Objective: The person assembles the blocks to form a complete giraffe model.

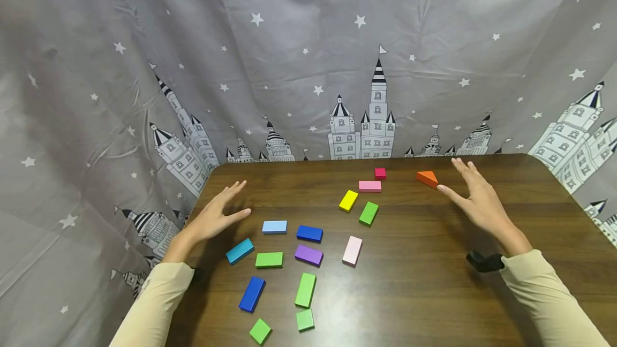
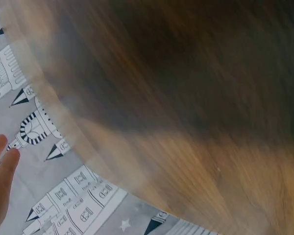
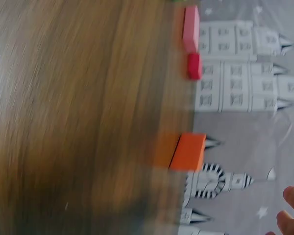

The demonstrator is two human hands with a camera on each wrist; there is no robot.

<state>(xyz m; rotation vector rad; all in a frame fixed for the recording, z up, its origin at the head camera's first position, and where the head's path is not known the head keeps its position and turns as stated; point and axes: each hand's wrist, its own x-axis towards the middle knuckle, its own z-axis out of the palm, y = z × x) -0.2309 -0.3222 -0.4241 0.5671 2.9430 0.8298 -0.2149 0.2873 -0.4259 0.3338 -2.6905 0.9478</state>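
Note:
My left hand (image 1: 212, 219) hovers over the table's left side with its fingers spread and holds nothing. A light blue block (image 1: 275, 227) and a teal block (image 1: 240, 251) lie nearest to it. On the right, my right hand (image 1: 479, 200) is held above the table, fingers apart, also without anything in it. Just left of its thumb lies an orange triangular block (image 1: 427, 178), which appears large in the right wrist view (image 3: 187, 152). In the left wrist view only fingertips (image 2: 7, 164) and bare wood show.
Blue (image 1: 309, 233), purple (image 1: 308, 255), green (image 1: 269, 259), pale pink (image 1: 352, 251), yellow (image 1: 348, 201), pink (image 1: 370, 186) and red (image 1: 380, 173) blocks lie scattered on the brown table (image 1: 409, 293). A grey castle-print curtain (image 1: 289, 68) hangs behind its far edge.

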